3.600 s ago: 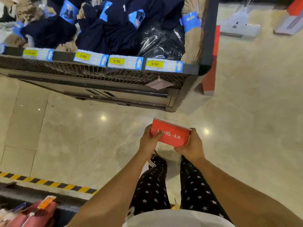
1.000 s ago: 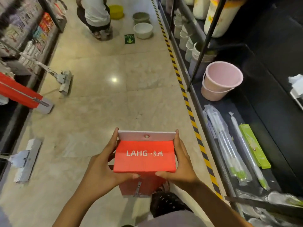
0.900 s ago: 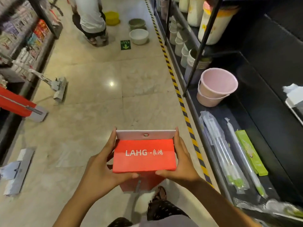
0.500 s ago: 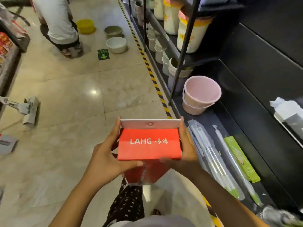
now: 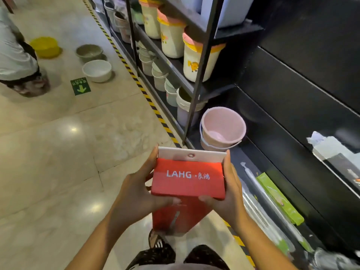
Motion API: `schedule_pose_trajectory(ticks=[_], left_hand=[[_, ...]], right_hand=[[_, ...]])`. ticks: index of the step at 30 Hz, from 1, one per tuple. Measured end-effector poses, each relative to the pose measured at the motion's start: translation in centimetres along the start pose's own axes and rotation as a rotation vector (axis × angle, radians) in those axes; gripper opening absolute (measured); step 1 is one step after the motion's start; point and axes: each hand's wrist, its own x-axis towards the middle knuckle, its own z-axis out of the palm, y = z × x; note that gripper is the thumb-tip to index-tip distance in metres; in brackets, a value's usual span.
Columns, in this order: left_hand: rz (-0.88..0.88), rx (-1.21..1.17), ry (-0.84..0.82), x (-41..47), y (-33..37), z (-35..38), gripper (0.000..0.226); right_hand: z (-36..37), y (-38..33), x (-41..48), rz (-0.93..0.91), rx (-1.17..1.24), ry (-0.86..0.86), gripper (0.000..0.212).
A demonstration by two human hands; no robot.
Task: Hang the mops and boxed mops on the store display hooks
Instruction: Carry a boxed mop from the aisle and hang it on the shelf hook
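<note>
A long red boxed mop (image 5: 188,181) marked "LAHG" stands upright in front of me, its white hang tab with a metal eyelet at the top. My left hand (image 5: 136,193) grips its left side, thumb under the top face. My right hand (image 5: 228,191) holds the right side. The box's lower part runs down toward my legs. To the right stands a dark display wall (image 5: 303,106) of black panels; I see no hooks on it.
A pink bucket (image 5: 222,129) sits on the low black shelf, with bagged rods (image 5: 259,205) and a green box (image 5: 278,197) beside it. Lidded pails (image 5: 196,57) fill racks behind. Basins (image 5: 96,70) and a crouching person (image 5: 15,61) occupy the floor far left.
I have turned right and stepped closer to the black shelving; the floor mops at left have left the view. Both hands keep the same hold on the red box.
</note>
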Motion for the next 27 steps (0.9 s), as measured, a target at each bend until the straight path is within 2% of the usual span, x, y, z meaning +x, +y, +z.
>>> schedule_pose_trajectory(ticks=[4, 8, 12, 17, 24, 27], left_hand=[[0.051, 0.065, -0.111, 7.3, 1.8, -1.7, 0.120], [0.150, 0.039, -0.157, 15.0, 4.7, -2.0, 0.124], [0.204, -0.129, -0.169, 22.6, 8.7, -1.2, 0.125], [0.416, -0.227, -0.169, 32.7, 16.2, 0.1, 0.119], [0.640, -0.127, -0.209, 44.6, 29.8, -1.0, 0.115], [0.688, -0.101, -0.220, 48.0, 34.2, -1.7, 0.120]], right_hand=[[-0.8, -0.7, 4.7, -0.004, 0.006, 0.177, 0.121], [-3.7, -2.8, 10.2, -0.028, 0.020, 0.330, 0.100], [-8.2, -4.4, 16.3, -0.042, -0.023, 0.437, 0.111], [-16.3, -8.1, 24.5, -0.122, -0.114, 0.546, 0.123], [-27.4, -15.6, 34.5, -0.243, -0.287, 0.590, 0.124], [-30.6, -18.4, 37.6, -0.287, -0.318, 0.593, 0.115]])
